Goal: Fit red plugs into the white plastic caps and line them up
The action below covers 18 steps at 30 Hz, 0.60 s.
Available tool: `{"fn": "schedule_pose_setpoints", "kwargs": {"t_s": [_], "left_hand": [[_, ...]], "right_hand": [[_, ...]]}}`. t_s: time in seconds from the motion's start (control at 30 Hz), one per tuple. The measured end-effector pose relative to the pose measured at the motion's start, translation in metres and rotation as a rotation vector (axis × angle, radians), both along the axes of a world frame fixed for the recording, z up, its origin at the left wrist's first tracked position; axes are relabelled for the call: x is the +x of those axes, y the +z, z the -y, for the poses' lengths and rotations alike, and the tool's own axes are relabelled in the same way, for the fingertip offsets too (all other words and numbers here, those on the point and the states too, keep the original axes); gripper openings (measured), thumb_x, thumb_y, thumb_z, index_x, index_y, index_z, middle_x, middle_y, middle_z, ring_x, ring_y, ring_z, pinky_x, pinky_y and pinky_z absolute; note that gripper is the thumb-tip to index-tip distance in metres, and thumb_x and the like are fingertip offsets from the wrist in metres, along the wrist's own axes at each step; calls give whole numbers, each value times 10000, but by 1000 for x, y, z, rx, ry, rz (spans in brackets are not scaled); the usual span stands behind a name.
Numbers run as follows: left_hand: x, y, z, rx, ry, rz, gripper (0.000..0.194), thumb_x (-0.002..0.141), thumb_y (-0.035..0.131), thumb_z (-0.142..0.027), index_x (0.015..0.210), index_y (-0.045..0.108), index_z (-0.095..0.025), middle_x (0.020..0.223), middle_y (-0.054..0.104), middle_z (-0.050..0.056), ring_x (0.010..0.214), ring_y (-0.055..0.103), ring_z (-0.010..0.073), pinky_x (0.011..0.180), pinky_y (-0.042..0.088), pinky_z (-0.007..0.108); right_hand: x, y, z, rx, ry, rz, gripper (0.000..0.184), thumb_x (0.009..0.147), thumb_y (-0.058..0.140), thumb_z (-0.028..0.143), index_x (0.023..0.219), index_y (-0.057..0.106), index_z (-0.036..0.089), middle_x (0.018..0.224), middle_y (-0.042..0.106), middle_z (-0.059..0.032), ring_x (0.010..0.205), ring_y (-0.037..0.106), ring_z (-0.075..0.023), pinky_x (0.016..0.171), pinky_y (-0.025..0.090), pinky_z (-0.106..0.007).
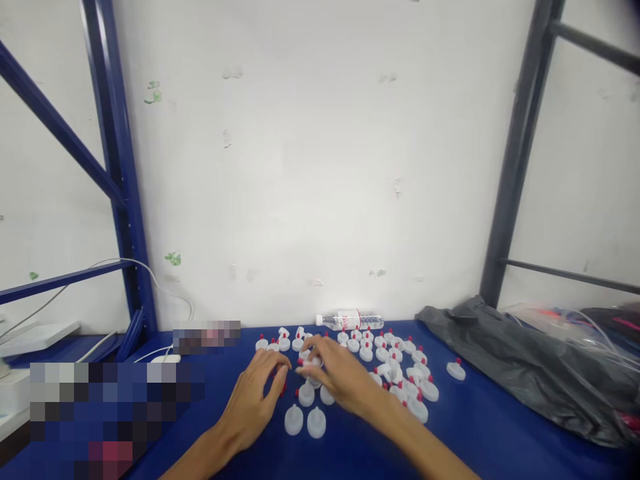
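My right hand (345, 373) reaches in from the right, with thumb and fingers closed around a white squeeze-bottle cap with a red tip (311, 362). To its left, my left hand (257, 393) hangs over the blue table with its fingers curled and the thumb close to the index finger. Whatever it may hold is hidden; small red tips (283, 389) show just below it. Nearest me lie two white caps without red tips, a left one (294, 420) and a right one (317, 423). Another white cap (307, 395) sits between the hands, partly among others.
Many white caps with red tips (395, 370) are spread at right, more (284, 343) at the back left. A clear plastic bottle (350, 320) lies against the wall. Grey plastic sheeting (520, 367) covers the table's right side. Blue rack posts (117, 167) frame the space.
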<state>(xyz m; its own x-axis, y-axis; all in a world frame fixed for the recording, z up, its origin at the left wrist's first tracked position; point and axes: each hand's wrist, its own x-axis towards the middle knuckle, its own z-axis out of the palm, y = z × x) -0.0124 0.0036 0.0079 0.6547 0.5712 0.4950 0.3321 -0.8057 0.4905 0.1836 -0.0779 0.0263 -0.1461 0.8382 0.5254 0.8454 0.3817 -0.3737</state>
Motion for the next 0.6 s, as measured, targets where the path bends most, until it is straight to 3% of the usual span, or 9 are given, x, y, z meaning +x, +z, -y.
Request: {"fn": "schedule_pose_setpoints", "kwargs": {"t_s": [0.1,0.33,0.47,0.6], "left_hand": [[0,-4,2,15,-56,0,274,1021,360,-396,958,569,-230,940,617,36,870,553,206,781,450,329],[3,-10,2,34,-152,-81,386,1035,288,-414,829,549,-219,835,599,19,789,512,195,709,397,302],[9,-8,5,-53,-108,-55,457,1030,279,-450,715,507,-209,720,554,-4,717,472,185,705,372,297],[16,-9,3,-296,-67,99,512,1000,305,-536,709,542,-187,707,523,-5,701,460,172,683,374,284]], "right_hand": [[-14,-3,-8,-46,91,20,304,982,524,445,1201,497,235,936,687,-28,895,646,-207,795,481,-297],[-13,-13,-4,-183,171,-247,367,950,572,475,1215,437,261,800,656,41,668,613,-139,637,440,-229],[-5,-9,-2,-196,219,-254,497,846,710,492,1206,442,277,910,690,22,768,643,-150,670,483,-226],[-3,-4,-3,3,181,-30,376,908,649,444,1199,492,265,1048,706,-25,928,671,-183,815,517,-286]]}}
